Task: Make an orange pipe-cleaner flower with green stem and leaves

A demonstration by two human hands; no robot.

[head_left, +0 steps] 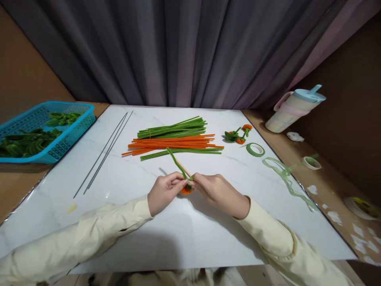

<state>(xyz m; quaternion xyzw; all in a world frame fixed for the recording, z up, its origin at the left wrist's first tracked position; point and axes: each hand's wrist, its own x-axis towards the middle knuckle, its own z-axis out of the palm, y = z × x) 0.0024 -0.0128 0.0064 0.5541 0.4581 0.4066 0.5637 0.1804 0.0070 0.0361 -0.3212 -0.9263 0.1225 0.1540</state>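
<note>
White tabletop (125, 222), curtain behind. Both hands, left (163, 192) and right (218, 192), pinch a green stem (177, 162) over an orange bud (187, 190), seemingly mid-wrap; next likely calls for tighter winding down the stick.

**Wearer's arms and clothing**

Two arms in view, both in long sleeves of the same pale cream-yellow fabric. Left sleeve (89, 230) looks loose, soft, matte, with heavy creases and folds along the forearm; cuff ends plain at the wrist, no visible button or band. Right sleeve (279, 238) same cloth, same colour, wrinkled, with a darker seam or fold line running near the lower forearm. Both hands bare: left hand (163, 192), right hand (218, 190). No gloves, rings, watch or bracelets seen. Nails short as far as can be told. A strip of the same light garment shows at the bottom edge, partly in shadow.
</note>
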